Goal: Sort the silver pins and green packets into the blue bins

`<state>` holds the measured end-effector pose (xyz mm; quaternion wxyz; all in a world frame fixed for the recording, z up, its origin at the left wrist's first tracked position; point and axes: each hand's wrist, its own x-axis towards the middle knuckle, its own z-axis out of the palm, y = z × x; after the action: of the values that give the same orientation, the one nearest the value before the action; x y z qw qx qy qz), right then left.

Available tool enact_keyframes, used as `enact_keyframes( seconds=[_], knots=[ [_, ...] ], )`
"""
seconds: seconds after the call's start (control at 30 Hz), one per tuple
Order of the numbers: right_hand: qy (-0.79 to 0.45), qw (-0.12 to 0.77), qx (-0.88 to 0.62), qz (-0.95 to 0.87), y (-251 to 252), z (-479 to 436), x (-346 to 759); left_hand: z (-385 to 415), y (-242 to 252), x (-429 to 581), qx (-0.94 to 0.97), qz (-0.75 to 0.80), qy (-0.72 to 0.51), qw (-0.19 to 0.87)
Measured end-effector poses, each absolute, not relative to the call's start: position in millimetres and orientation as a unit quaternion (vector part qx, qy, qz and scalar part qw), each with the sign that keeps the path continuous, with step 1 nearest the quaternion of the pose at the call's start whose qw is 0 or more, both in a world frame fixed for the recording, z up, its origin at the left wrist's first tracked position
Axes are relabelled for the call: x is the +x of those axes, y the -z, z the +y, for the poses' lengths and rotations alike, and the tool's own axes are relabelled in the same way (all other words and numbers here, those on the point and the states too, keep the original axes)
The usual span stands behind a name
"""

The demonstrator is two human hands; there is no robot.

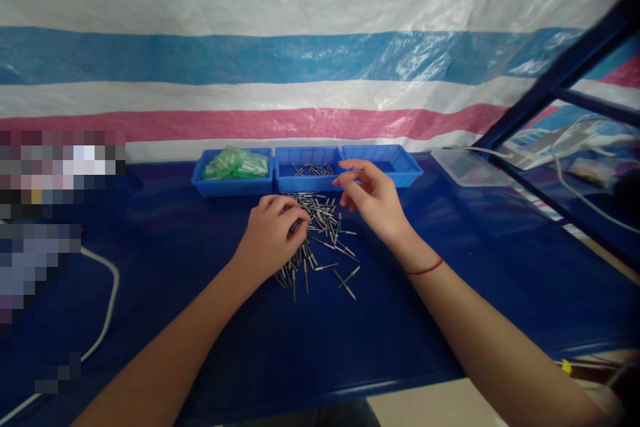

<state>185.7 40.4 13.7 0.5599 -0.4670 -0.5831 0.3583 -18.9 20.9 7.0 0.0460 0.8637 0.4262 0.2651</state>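
Note:
A loose pile of silver pop rivets (pixel 325 217) lies on the blue table in front of the bins. My left hand (pixel 273 233) rests on the pile's left side, its fingers curled and closed around some of the rivets; a few show between thumb and forefinger. Over the front edge where the middle bin (pixel 285 181) meets the right bin (pixel 407 177), my right hand (pixel 373 197) hovers with fingers apart and nothing visible in it. Some rivets lie in the middle bin. No contents show in the visible part of the right bin.
The left blue bin (pixel 200 185) holds green plastic packets (pixel 237 163). A clear plastic lid or tray (pixel 470 168) lies right of the bins. A white cable (pixel 113 293) curves across the table's left side, and a dark metal frame (pixel 550 93) stands at right.

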Motion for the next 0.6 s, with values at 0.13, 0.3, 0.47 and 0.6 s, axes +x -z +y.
enact_keyframes(
  seconds=[0.13, 0.3, 0.47, 0.6],
  knots=[
    [-0.368, 0.546, -0.466, -0.591, -12.4, 36.3, 179.7, 20.2, -4.6, -17.7, 0.884, 0.417, -0.21, 0.026],
    [-0.386, 0.519, -0.461, -0.608, -9.8, 31.9, 173.6, 16.8, -7.0, -11.7, 0.887, 0.425, -0.18, -0.009],
    [-0.378, 0.5, -0.463, -0.627, -10.8, 27.8, 171.1, 15.6, -9.6, -8.2, 0.875, 0.45, -0.177, -0.016],
    [-0.371, 0.489, -0.469, -0.635, -9.7, 27.3, 170.9, 15.4, -8.4, -7.4, 0.87, 0.462, -0.173, 0.002]
  ],
)
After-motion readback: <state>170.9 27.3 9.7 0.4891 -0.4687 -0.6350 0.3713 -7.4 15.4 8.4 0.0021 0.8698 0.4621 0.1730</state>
